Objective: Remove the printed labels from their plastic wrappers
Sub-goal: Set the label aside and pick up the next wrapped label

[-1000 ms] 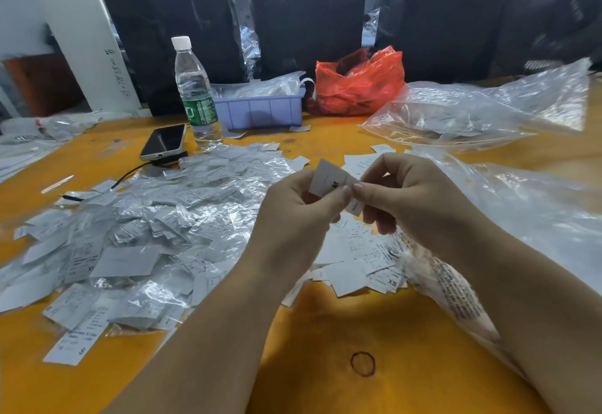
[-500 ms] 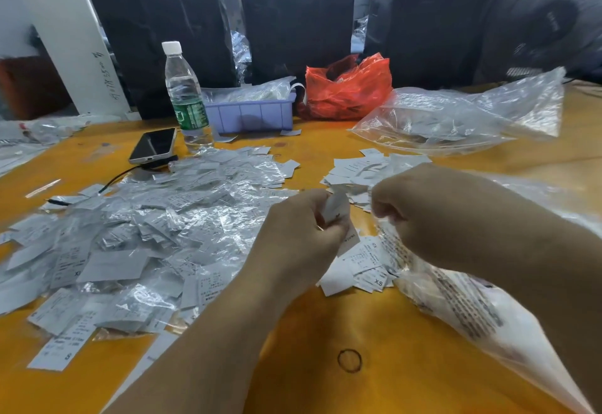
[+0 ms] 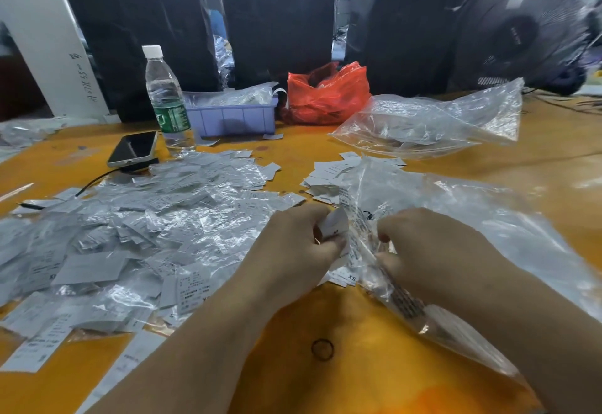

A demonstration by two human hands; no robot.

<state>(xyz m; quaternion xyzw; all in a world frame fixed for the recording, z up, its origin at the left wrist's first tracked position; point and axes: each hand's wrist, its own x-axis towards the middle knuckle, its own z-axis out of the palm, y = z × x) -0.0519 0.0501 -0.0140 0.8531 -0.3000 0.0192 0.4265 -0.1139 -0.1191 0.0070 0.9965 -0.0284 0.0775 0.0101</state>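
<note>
We see an orange table (image 3: 374,381) heaped with crinkly clear wrappers (image 3: 156,228). One loose label (image 3: 350,278) reads "XS". The left hand (image 3: 293,250) curls round a small white label (image 3: 335,226) and pinches it — just above the table's middle. The right hand (image 3: 433,250) curls and grips a big clear bag (image 3: 488,234) with dark print — too blurry to read.

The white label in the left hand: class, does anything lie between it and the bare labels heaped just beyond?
Nothing visible does. The left hand pinches the label just short of the bare-label heap; the large clear bag lies alongside.
</note>
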